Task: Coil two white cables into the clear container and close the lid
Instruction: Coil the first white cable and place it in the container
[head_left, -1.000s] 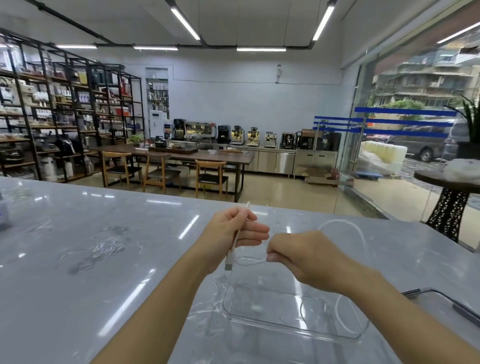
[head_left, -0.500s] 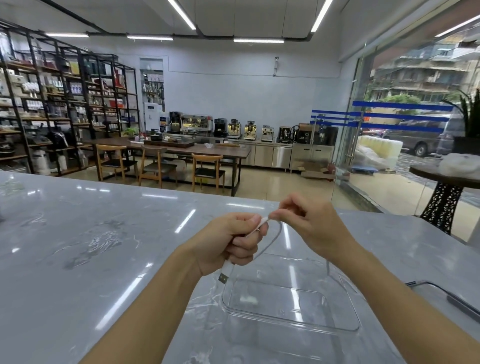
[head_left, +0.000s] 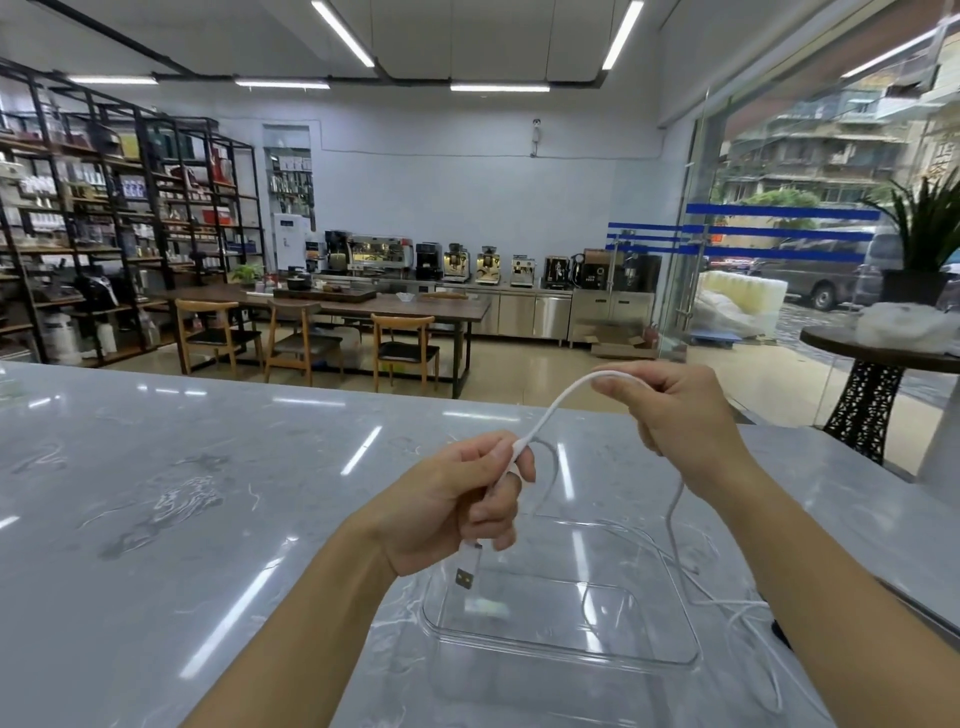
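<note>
Both hands are gripping a light, limp white USB cable (head_left: 550, 415): left hand (head_left: 457, 499) near the plug, right hand (head_left: 670, 410) at two o'clock, above the clear container (head_left: 691, 657).

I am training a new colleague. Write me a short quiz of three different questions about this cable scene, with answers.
1. True or false: the clear container already holds a coiled cable.
2. Which hand grips the white cable near its USB plug?
3. The right hand is: A) resting on the marble countertop; B) raised, pulling a loop of cable; C) inside the container.

Key: 1 false; 2 the left hand; 3 B.
</note>
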